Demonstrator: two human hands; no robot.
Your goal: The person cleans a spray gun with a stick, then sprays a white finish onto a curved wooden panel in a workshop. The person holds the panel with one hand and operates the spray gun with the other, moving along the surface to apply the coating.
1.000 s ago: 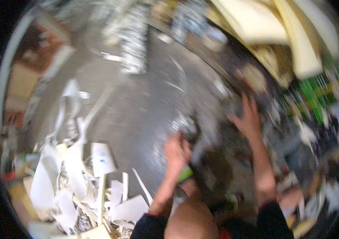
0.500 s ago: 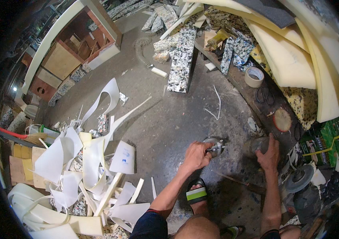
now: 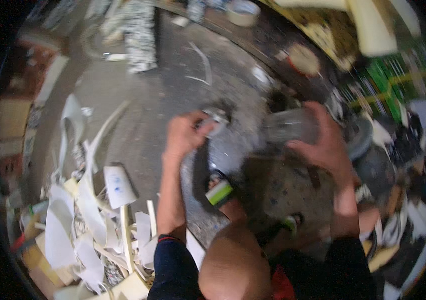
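Observation:
My left hand (image 3: 185, 134) is closed round a small silvery metal fitting with a round end (image 3: 216, 119), which is smeared by motion. To its right, my right hand (image 3: 325, 147) grips a greyish, see-through cylindrical container (image 3: 289, 126) from its right side, thumb below and fingers over the top. The container is tipped on its side, one end toward the metal fitting, and the two are apart. Blur hides whether anything is inside the container. Below my hands, a sandalled foot (image 3: 219, 192) rests on the stained concrete floor (image 3: 138, 115).
White and cream foam offcuts (image 3: 80, 215) pile up at the left. A low dark board (image 3: 283, 45) at the upper right bears a tape roll (image 3: 243, 12) and a round red-rimmed disc (image 3: 304, 60). Green packages (image 3: 393, 87) lie at the right, and a speckled foam block (image 3: 140, 37) stands farther off.
The view has swung to the right and is blurred. My right hand has raised the cylindrical container and tipped it sideways. My left hand still grips the metal fitting.

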